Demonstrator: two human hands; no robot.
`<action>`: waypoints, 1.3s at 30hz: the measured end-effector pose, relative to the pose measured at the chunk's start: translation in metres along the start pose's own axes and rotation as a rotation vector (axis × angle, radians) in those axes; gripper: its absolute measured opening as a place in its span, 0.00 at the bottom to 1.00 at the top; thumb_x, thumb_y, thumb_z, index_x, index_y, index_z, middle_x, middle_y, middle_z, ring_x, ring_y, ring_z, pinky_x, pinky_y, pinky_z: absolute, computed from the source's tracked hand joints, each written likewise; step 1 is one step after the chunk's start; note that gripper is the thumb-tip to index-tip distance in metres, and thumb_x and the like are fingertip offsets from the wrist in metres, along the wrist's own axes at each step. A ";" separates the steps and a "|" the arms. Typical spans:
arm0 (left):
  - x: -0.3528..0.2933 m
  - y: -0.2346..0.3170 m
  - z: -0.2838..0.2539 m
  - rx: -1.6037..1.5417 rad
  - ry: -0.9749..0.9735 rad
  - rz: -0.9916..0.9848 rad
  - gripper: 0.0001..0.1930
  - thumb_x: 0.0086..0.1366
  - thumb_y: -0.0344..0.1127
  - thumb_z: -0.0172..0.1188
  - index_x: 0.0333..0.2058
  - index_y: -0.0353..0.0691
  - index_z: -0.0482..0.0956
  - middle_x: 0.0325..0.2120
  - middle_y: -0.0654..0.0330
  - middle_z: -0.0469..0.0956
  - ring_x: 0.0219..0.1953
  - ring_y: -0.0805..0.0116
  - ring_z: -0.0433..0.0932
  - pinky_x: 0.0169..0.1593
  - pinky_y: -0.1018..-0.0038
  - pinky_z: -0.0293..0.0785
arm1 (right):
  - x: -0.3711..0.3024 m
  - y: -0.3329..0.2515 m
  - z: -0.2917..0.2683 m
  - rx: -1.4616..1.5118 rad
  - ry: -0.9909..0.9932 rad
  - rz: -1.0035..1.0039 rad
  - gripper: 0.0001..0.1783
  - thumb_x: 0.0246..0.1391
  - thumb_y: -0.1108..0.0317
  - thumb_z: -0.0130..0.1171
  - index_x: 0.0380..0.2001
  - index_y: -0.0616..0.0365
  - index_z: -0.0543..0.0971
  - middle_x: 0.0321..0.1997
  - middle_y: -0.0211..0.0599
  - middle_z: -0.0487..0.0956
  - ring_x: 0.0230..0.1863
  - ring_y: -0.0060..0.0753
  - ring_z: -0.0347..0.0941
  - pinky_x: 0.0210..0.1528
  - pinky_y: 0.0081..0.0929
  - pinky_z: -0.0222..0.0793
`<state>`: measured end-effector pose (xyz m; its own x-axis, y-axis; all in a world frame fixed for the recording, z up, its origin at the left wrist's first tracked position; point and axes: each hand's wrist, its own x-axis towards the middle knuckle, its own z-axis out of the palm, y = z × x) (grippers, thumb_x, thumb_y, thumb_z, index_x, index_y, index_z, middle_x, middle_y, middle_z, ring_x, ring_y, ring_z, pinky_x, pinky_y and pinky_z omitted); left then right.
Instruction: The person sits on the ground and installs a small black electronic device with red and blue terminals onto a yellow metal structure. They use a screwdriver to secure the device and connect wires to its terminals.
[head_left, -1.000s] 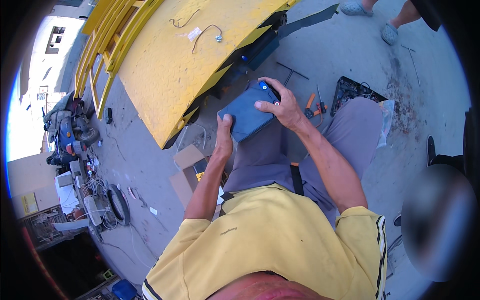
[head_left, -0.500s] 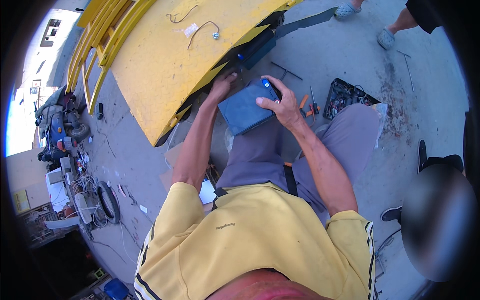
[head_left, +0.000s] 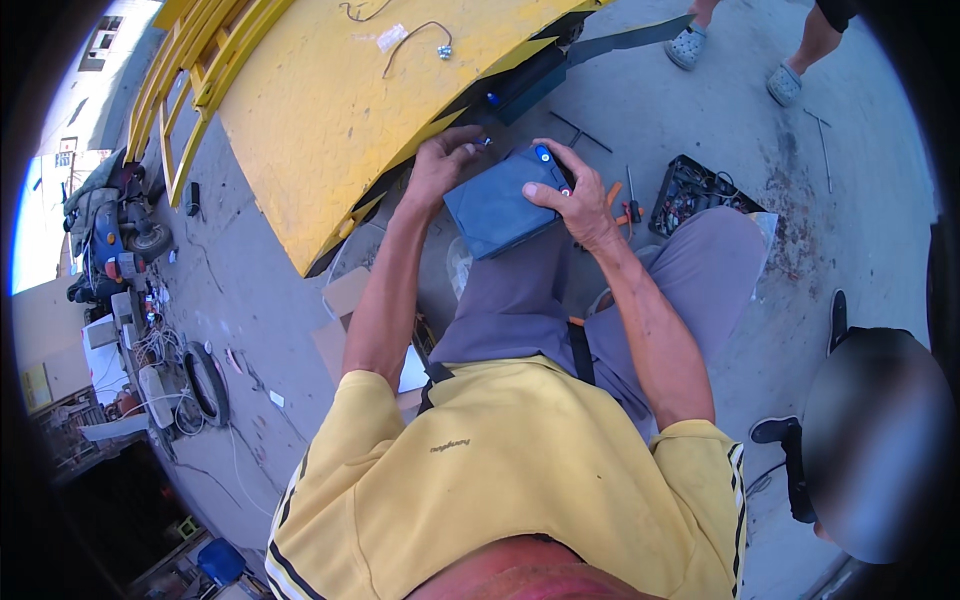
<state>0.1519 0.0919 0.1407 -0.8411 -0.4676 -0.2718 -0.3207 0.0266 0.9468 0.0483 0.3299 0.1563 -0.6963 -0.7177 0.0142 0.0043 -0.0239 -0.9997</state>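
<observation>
The person's right hand [head_left: 582, 208] grips one end of a dark box [head_left: 500, 208]; the left hand [head_left: 440, 168] pinches a small shiny piece [head_left: 486, 142] beside the yellow platform [head_left: 340, 110].

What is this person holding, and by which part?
The right hand grips the dark box by its end with the blue fitting. The left hand pinches a small item, too tiny to identify.

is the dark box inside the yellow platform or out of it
Out: the right hand holds the dark box in open view beside the yellow platform.
</observation>
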 end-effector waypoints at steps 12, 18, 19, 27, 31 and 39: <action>-0.007 0.029 0.002 0.030 -0.002 0.058 0.18 0.68 0.19 0.58 0.57 0.29 0.80 0.45 0.54 0.84 0.46 0.70 0.84 0.54 0.74 0.80 | 0.011 -0.003 -0.003 -0.018 -0.023 0.034 0.43 0.44 0.54 0.75 0.61 0.67 0.77 0.60 0.51 0.80 0.62 0.43 0.76 0.67 0.33 0.66; -0.010 0.048 0.005 0.093 -0.007 0.079 0.17 0.70 0.20 0.58 0.56 0.30 0.80 0.44 0.55 0.84 0.44 0.71 0.84 0.52 0.75 0.80 | 0.015 -0.005 0.002 -0.024 -0.035 0.045 0.42 0.45 0.54 0.75 0.61 0.67 0.77 0.60 0.51 0.80 0.62 0.42 0.76 0.67 0.33 0.66; -0.010 0.052 0.008 0.113 0.001 0.077 0.17 0.70 0.20 0.57 0.56 0.31 0.81 0.43 0.56 0.84 0.44 0.71 0.84 0.52 0.74 0.81 | 0.016 -0.005 0.002 -0.023 -0.033 0.049 0.42 0.45 0.54 0.75 0.61 0.67 0.77 0.60 0.51 0.80 0.62 0.43 0.76 0.67 0.33 0.66; -0.003 0.051 0.015 0.221 0.036 0.110 0.12 0.73 0.23 0.56 0.51 0.31 0.82 0.40 0.56 0.85 0.41 0.71 0.85 0.46 0.74 0.83 | 0.022 -0.006 0.002 -0.078 -0.034 0.038 0.43 0.43 0.51 0.74 0.61 0.66 0.78 0.59 0.49 0.80 0.60 0.41 0.76 0.65 0.33 0.67; 0.002 0.059 0.016 0.396 0.025 0.159 0.10 0.73 0.25 0.56 0.50 0.32 0.81 0.38 0.55 0.86 0.40 0.70 0.85 0.45 0.73 0.82 | 0.026 -0.004 0.002 -0.065 -0.058 0.061 0.44 0.42 0.51 0.75 0.60 0.68 0.78 0.60 0.51 0.80 0.61 0.44 0.77 0.66 0.34 0.68; -0.002 0.063 0.016 0.679 0.095 0.300 0.09 0.71 0.28 0.59 0.47 0.37 0.83 0.39 0.53 0.87 0.40 0.59 0.86 0.48 0.66 0.80 | 0.037 -0.002 0.014 -0.103 -0.085 0.003 0.43 0.43 0.53 0.75 0.60 0.68 0.78 0.59 0.52 0.80 0.59 0.45 0.78 0.64 0.34 0.70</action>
<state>0.1265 0.1089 0.1982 -0.9035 -0.4278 0.0267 -0.3075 0.6902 0.6550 0.0327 0.2936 0.1589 -0.6330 -0.7741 0.0087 -0.0703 0.0464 -0.9964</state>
